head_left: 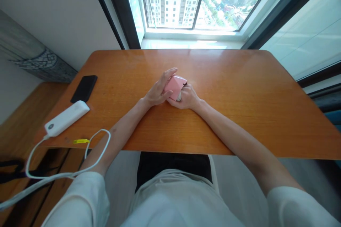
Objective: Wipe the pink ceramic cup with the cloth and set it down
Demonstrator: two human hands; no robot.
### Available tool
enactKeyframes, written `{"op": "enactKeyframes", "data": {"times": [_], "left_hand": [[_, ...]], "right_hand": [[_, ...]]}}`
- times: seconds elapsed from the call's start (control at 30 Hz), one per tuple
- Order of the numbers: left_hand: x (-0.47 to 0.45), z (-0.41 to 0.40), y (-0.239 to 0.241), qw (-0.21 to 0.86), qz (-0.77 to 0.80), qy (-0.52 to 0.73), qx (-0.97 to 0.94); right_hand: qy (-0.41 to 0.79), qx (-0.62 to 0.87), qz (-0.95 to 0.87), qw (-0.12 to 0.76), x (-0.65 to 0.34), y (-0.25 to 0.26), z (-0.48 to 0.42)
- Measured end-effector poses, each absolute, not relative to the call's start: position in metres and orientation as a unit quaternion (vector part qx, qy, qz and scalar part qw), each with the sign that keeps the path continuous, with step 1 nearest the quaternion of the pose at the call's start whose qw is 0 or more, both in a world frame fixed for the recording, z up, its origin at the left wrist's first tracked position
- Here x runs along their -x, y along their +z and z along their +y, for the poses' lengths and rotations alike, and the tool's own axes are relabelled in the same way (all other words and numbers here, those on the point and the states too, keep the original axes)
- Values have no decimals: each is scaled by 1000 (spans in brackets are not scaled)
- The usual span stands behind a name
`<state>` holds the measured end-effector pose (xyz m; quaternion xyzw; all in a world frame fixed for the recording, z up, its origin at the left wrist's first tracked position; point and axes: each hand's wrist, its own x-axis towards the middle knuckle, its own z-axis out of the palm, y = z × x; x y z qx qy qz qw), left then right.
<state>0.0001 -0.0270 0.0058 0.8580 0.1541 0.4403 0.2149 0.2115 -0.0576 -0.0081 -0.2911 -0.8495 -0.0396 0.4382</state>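
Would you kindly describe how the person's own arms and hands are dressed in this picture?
Both arms are bare from above the elbow down, each coming out of a short, loose, pale whitish sleeve. The left hand and the right hand wear no gloves; no rings, watch or bracelet can be made out on either.

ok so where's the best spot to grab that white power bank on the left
Probably across the long sides of the white power bank, near its middle, coming from above. It lies flat and slim on the table, and its cable leaves the near end, so avoid that end.
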Motion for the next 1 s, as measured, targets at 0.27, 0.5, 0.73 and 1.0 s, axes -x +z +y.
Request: {"op": "enactKeyframes", "data": {"times": [0.27,0.5,0.73,1.0], "left_hand": [[19,-41,3,145,231,433,-859],[17,-46,3,96,238,407,-876],[15,-61,5,33,159,387,-907],[11,-69,8,-15,138,358,-923]], "right_hand": [[-33,313,-846,430,-217,-3,-71],[43,334,-834,437,-217,4,-94],[386,355,-699,486,-210,22,-115],[672,316,-454,493,-209,22,-91]]}}
